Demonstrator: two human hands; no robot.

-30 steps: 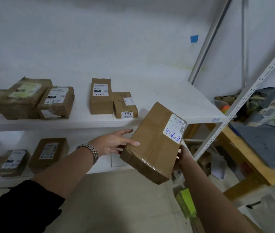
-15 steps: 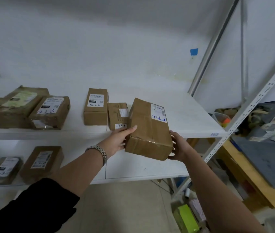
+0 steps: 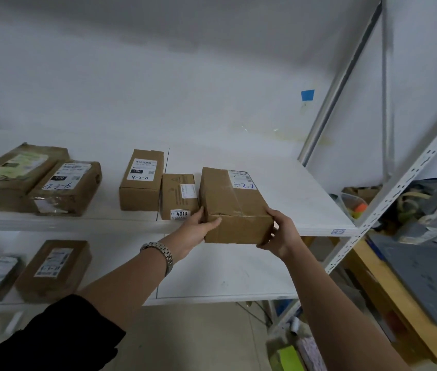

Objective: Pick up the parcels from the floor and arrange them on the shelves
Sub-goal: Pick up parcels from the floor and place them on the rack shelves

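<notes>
The upper shelf (image 3: 305,210) is being loaded: a brown parcel (image 3: 233,199) is set on its front edge, just beside a smaller box (image 3: 178,194), with its near end overhanging. Its near corners are gripped by the left hand (image 3: 198,226) and right hand (image 3: 278,231), fingers curled round the cardboard. Placing is judged underway; a push inward, then release, is called for.

Head view from: the person's head, just above the upper shelf (image 3: 305,210)
Facing: forward and down, toward the wall (image 3: 158,89)
Nearness: close to the shelf front
</notes>
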